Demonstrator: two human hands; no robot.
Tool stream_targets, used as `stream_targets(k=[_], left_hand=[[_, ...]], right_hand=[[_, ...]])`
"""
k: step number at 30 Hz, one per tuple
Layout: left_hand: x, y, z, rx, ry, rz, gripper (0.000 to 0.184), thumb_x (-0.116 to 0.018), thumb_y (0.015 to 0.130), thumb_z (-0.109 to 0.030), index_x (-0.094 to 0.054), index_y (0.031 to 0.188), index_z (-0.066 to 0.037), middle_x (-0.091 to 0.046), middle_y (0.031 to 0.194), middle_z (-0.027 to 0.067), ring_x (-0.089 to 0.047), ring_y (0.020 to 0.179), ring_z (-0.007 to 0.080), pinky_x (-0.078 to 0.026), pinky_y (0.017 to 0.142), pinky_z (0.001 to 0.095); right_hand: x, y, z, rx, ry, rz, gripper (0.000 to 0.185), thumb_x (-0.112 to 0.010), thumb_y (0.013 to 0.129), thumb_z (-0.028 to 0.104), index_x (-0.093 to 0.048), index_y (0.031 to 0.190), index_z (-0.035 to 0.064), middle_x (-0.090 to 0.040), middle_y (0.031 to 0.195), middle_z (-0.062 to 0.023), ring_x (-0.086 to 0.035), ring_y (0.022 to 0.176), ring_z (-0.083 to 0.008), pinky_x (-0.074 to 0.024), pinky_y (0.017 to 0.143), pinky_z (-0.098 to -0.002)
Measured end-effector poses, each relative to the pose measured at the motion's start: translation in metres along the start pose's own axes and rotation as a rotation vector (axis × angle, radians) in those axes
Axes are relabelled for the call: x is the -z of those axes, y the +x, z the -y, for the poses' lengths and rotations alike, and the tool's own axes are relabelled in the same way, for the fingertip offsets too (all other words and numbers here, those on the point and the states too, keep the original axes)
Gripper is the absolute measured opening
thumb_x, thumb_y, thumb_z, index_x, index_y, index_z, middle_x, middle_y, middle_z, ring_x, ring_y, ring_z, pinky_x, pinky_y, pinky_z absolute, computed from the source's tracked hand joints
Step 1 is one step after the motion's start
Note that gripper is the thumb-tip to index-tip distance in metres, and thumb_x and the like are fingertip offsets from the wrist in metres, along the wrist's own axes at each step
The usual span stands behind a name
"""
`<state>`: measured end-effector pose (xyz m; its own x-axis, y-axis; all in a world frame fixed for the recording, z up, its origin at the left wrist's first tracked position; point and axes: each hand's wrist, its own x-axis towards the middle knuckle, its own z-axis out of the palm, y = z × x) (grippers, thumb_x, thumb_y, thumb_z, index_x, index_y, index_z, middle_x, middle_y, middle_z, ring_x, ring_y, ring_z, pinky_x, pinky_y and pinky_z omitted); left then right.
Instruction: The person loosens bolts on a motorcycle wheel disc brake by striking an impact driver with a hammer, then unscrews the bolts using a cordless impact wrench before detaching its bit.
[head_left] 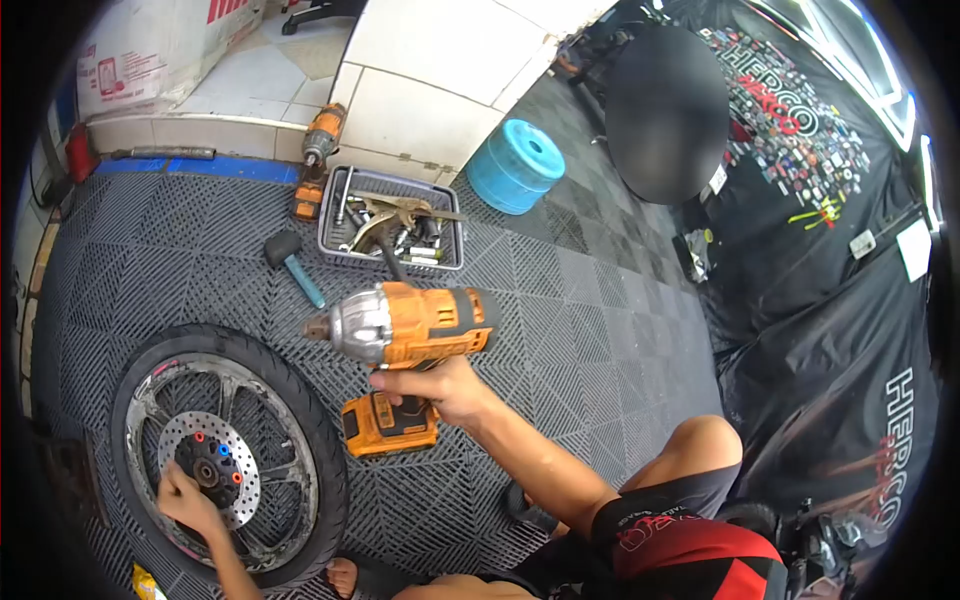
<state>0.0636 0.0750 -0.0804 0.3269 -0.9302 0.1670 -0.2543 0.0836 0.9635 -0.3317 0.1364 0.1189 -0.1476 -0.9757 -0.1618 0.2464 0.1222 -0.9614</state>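
An orange and black impact wrench (425, 322) is held up by its handle in my right hand (440, 390), its silver nose pointing left. My left hand (188, 500) is over the brake disc (245, 490) of a wheel with a black tire (325, 450) that lies flat on the floor. Its fingers are closed near the disc's left side, and whether they hold anything small is hidden. Red and blue bolts sit around the hub (207, 472).
A grey basket (460, 240) of tools stands beyond the wrench. Nearby are a mallet (303, 280), a second orange power tool (322, 135) and a blue round stool (515, 165). A black curtain (780, 300) hangs at the right.
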Motion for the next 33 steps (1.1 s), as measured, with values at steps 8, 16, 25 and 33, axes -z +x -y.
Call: stream_targets(k=[8,16,25,33], left_hand=[[-0.008,-0.001,0.005,-0.034,-0.016,-0.195,0.052,-0.062,0.1,-0.008,-0.03,0.059,-0.008,-0.028,0.053,-0.0026,-0.024,0.052,0.006,-0.018,0.051,0.03],[-0.047,-0.006,-0.03,0.031,0.038,-0.603,0.048,-0.058,0.101,-0.009,-0.037,0.058,-0.009,-0.032,0.05,-0.0007,-0.028,0.043,0.0098,-0.026,0.046,0.0294],[-0.022,-0.002,-0.003,0.094,-0.114,-0.514,0.043,-0.058,0.102,-0.012,-0.05,0.061,-0.003,-0.027,0.056,-0.0016,-0.028,0.049,0.0086,-0.029,0.049,0.0277],[0.002,0.008,0.008,0.205,-0.133,-0.343,0.047,-0.059,0.101,-0.015,-0.04,0.059,-0.009,-0.03,0.056,-0.002,-0.028,0.05,0.0069,-0.024,0.049,0.0282]], right_hand=[[-0.009,-0.01,-0.019,-0.025,-0.087,0.004,0.029,-0.081,0.084,0.004,-0.068,0.11,0.0036,-0.071,0.098,-0.0038,-0.066,0.082,-0.0127,-0.0552,0.072,-0.0302],[-0.006,-0.007,-0.03,-0.098,-0.225,0.184,0.029,-0.079,0.09,0.019,-0.07,0.114,0.0049,-0.074,0.103,-0.004,-0.07,0.093,-0.0128,-0.0584,0.083,-0.0314],[-0.005,-0.009,-0.043,-0.12,-0.117,0.167,0.036,-0.083,0.085,0.018,-0.07,0.116,0.0057,-0.073,0.108,-0.0037,-0.068,0.097,-0.0144,-0.058,0.085,-0.0339],[0.004,-0.003,-0.049,-0.032,-0.122,0.144,0.028,-0.079,0.088,0.013,-0.07,0.113,0.0048,-0.073,0.1,-0.0034,-0.069,0.091,-0.0135,-0.0587,0.08,-0.0327]])
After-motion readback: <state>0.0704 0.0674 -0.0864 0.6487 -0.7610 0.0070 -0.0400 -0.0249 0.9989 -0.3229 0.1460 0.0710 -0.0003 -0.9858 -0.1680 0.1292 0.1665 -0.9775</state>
